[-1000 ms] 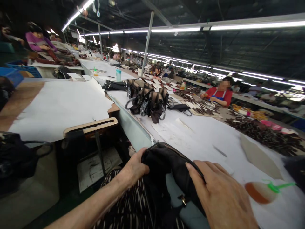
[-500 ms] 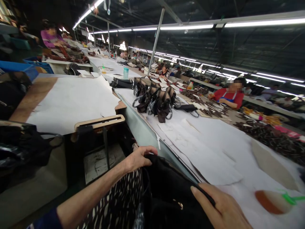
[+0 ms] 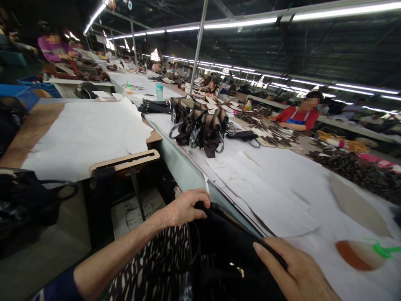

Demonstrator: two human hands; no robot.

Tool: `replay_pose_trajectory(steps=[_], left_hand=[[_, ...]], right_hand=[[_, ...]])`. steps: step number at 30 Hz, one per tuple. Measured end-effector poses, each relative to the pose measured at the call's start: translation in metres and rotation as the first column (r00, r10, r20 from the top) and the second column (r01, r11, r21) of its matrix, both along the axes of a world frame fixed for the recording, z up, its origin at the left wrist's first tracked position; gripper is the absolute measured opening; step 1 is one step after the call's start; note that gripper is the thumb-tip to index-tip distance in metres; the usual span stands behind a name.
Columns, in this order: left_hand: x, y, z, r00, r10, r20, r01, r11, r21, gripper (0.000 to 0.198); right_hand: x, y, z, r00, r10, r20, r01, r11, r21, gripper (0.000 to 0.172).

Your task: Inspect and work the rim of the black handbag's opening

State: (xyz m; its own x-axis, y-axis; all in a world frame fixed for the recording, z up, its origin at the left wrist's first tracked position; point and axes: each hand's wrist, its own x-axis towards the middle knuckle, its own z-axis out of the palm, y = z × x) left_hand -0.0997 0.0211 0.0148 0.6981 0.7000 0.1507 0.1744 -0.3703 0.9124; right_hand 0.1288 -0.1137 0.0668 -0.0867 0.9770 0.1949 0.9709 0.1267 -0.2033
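Note:
A black handbag [image 3: 225, 246] with small gold-coloured metal fittings lies across my lap, over patterned black-and-cream cloth [image 3: 150, 259]. My left hand [image 3: 188, 207] pinches the far left corner of its top edge between thumb and fingers. Farther right along the same edge, my right hand [image 3: 291, 267] grips the rim, thumb on the near face and fingers behind. The lower part of the bag runs out of view. Just beyond it is the edge of the white-covered table [image 3: 269, 179].
Several dark bags with wrapped handles [image 3: 200, 129] stand on the table. A bottle with a green nozzle and brown liquid [image 3: 360, 255] lies at right. A slotted wooden-topped stand [image 3: 125, 161] is at left, near another black bag [image 3: 28, 200]. A co-worker in red [image 3: 300, 113] sits across.
The view has shifted slightly, so the background sits a little further left and higher. Both hands keep their hold on the handbag; the left fingers curl more over its edge.

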Motion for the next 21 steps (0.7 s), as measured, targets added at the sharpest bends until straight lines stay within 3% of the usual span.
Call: replay_pose_trajectory(steps=[5,14,21], left_hand=[[0.002,0.002,0.002,0.997,0.047,-0.066,-0.047,0.999,0.006,0.007],[0.006,0.001,-0.010,0.992,0.128,-0.012,-0.129,0.991,-0.046,0.010],[0.014,0.005,-0.007,0.967,0.241,-0.078,-0.248,0.965,-0.087,0.006]], right_hand=[[0.004,0.001,-0.004,1.000,-0.013,0.020,0.013,1.000,-0.001,0.028],[0.001,0.001,-0.005,0.998,-0.055,-0.020,0.054,0.998,-0.029,0.029],[0.001,-0.002,-0.002,0.998,-0.058,-0.025,0.058,0.998,-0.010,0.027]])
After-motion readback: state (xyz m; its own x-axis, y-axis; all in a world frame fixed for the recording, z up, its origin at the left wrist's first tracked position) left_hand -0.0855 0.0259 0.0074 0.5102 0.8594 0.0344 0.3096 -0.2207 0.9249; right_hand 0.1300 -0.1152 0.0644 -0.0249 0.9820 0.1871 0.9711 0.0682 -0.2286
